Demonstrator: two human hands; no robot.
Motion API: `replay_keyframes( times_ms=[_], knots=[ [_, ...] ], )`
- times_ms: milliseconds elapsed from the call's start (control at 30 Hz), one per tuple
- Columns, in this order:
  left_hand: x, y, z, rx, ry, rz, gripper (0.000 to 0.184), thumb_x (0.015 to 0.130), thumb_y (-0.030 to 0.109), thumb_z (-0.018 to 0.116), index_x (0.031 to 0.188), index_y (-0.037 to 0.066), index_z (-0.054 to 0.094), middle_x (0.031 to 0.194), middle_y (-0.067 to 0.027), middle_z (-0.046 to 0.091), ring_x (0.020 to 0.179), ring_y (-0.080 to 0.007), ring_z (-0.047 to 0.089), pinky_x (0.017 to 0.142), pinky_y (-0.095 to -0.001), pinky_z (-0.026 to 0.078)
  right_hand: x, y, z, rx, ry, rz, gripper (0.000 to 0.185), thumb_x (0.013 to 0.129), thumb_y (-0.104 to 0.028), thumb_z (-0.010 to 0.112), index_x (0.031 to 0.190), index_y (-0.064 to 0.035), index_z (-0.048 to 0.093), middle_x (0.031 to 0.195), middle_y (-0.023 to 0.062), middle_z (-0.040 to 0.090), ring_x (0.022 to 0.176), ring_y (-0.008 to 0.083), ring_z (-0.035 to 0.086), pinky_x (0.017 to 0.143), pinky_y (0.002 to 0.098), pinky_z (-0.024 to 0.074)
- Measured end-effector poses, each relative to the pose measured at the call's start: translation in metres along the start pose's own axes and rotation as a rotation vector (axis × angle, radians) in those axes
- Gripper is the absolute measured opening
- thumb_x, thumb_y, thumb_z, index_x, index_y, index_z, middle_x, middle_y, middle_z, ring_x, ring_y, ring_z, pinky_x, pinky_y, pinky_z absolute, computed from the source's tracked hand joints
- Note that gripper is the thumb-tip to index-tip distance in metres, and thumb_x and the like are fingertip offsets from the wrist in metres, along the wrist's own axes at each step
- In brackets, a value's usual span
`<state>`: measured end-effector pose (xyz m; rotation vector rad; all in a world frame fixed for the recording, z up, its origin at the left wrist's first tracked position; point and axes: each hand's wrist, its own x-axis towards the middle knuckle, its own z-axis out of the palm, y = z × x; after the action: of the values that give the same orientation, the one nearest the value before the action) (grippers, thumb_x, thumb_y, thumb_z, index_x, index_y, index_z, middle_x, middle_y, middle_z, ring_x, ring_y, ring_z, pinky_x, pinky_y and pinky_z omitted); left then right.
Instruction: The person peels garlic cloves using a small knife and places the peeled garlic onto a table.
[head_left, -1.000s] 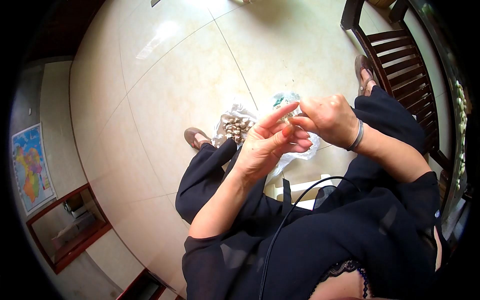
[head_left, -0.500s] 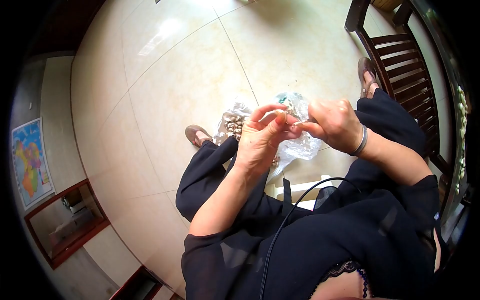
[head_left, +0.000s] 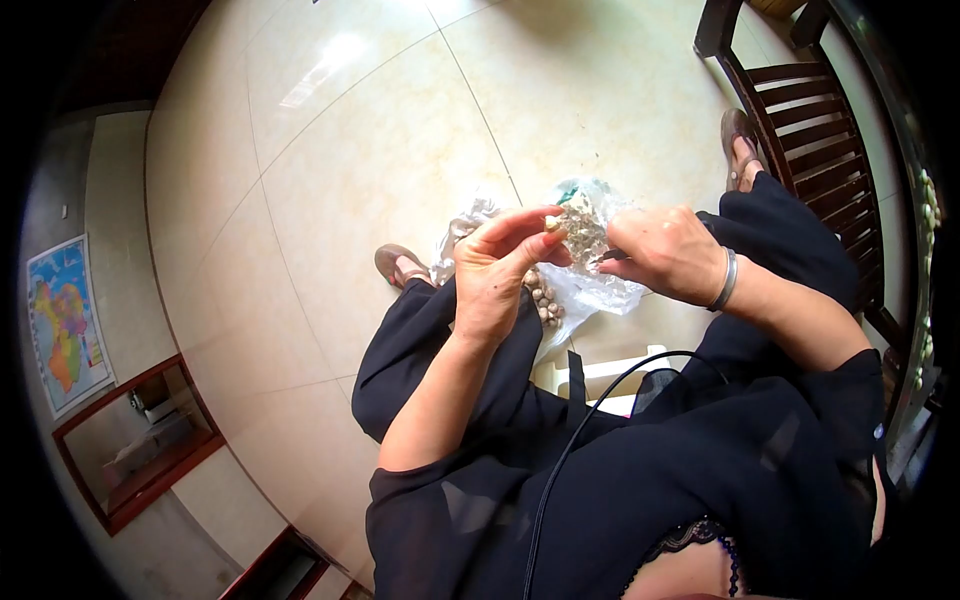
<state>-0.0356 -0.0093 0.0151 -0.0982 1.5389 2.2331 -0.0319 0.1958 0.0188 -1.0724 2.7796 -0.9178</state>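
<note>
A small pale piece (head_left: pixel 553 224) is pinched between the thumb and fingertips of my left hand (head_left: pixel 495 272). To its right, my right hand (head_left: pixel 668 252) is closed, apart from the left one, and what its fingers hold, if anything, is too small to make out. Below and between the hands lies a clear plastic bag (head_left: pixel 600 292) with pale flaky scraps (head_left: pixel 584 235) in it. Several round brownish-white bulbs (head_left: pixel 545 302) show just under my left hand. A white bag (head_left: pixel 470 217) behind my left hand is partly hidden.
Tiled floor (head_left: pixel 370 150) spreads ahead. A dark slatted wooden chair (head_left: pixel 815 135) stands at the right. Near my lap is a cream plastic stool (head_left: pixel 600 372), with a black cable (head_left: pixel 570 445) crossing over it. A map (head_left: pixel 68 325) hangs at the left.
My left hand has moved left and down, away from my right hand, with the pale piece in its fingertips. More of the scraps and the near bulbs show; the bulbs in the white bag are now covered.
</note>
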Motion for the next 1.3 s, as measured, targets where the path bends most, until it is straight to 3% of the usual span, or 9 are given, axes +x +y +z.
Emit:
replay_keyframes(
  times_ms=[200,433,733,800,1033,1133,1200,1300],
  knots=[
    [0.001,-0.001,-0.002,0.051,-0.11,-0.024,0.025,0.083,0.01,0.057,0.105,-0.002,0.058,0.079,-0.0057,0.056,0.066,-0.0117,0.055,0.061,-0.0236,0.046,-0.004,0.003,0.006,0.113,-0.138,-0.019,0.024,0.069,-0.013,0.064,0.085,-0.0059,0.048,0.075,0.0107,0.053,0.063,0.0286,0.056,0.051,0.0357,0.0439],
    [0.0,0.003,0.003,0.046,-0.105,-0.066,0.029,0.087,0.018,0.052,0.106,-0.002,0.058,0.078,-0.0036,0.053,0.067,-0.0086,0.049,0.058,-0.0222,0.042,-0.006,0.004,0.008,0.112,-0.139,-0.01,0.026,0.068,-0.016,0.066,0.084,-0.0053,0.048,0.074,0.0103,0.053,0.064,0.0288,0.056,0.051,0.036,0.044],
    [0.001,0.001,0.001,0.058,-0.053,-0.093,0.025,0.087,0.016,0.053,0.102,-0.002,0.059,0.073,-0.0012,0.054,0.065,-0.0083,0.049,0.059,-0.0216,0.041,-0.002,-0.002,0.005,-0.026,-0.224,0.108,0.036,0.08,-0.041,0.054,0.074,-0.0064,0.047,0.069,0.009,0.052,0.058,0.029,0.055,0.047,0.0351,0.042],
    [0.002,0.0,-0.001,0.041,-0.069,-0.088,0.026,0.088,0.014,0.051,0.105,-0.004,0.057,0.077,-0.0043,0.056,0.066,-0.0107,0.051,0.06,-0.0218,0.043,-0.003,0.0,0.009,-0.008,-0.16,0.131,0.039,0.08,-0.045,0.053,0.071,-0.0072,0.048,0.066,0.0085,0.051,0.057,0.0285,0.054,0.046,0.0353,0.0416],
    [0.002,0.0,-0.001,0.084,-0.064,-0.091,0.026,0.087,0.013,0.052,0.105,-0.004,0.056,0.076,-0.0048,0.056,0.066,-0.0117,0.052,0.06,-0.0229,0.044,-0.004,-0.001,0.012,-0.04,-0.141,0.083,0.033,0.079,-0.037,0.057,0.068,-0.0074,0.048,0.062,0.0077,0.05,0.055,0.028,0.054,0.046,0.0355,0.0423],
    [0.002,-0.002,-0.002,0.075,-0.076,-0.082,0.026,0.086,0.013,0.052,0.105,-0.004,0.056,0.076,-0.005,0.056,0.066,-0.0121,0.052,0.06,-0.0232,0.044,-0.005,0.0,0.013,-0.056,-0.171,0.089,0.031,0.08,-0.037,0.055,0.074,-0.0071,0.05,0.067,0.0086,0.054,0.061,0.0271,0.057,0.049,0.0365,0.0434],
    [0.001,-0.002,-0.002,0.043,-0.083,-0.1,0.026,0.086,0.014,0.054,0.105,-0.003,0.057,0.077,-0.0025,0.057,0.067,-0.0087,0.051,0.062,-0.0222,0.043,-0.005,0.003,0.014,-0.019,-0.126,0.029,0.025,0.075,-0.027,0.062,0.074,-0.0062,0.048,0.07,0.0088,0.052,0.061,0.0279,0.056,0.049,0.0354,0.0439],
    [-0.001,-0.001,0.0,0.015,-0.054,-0.147,0.026,0.086,0.013,0.053,0.106,-0.003,0.057,0.079,-0.0031,0.057,0.068,-0.0091,0.051,0.063,-0.0226,0.044,-0.006,0.004,0.015,0.067,-0.156,-0.01,0.023,0.073,-0.022,0.063,0.08,-0.0055,0.049,0.073,0.0101,0.053,0.064,0.0292,0.056,0.051,0.0354,0.0441]
  ],
)
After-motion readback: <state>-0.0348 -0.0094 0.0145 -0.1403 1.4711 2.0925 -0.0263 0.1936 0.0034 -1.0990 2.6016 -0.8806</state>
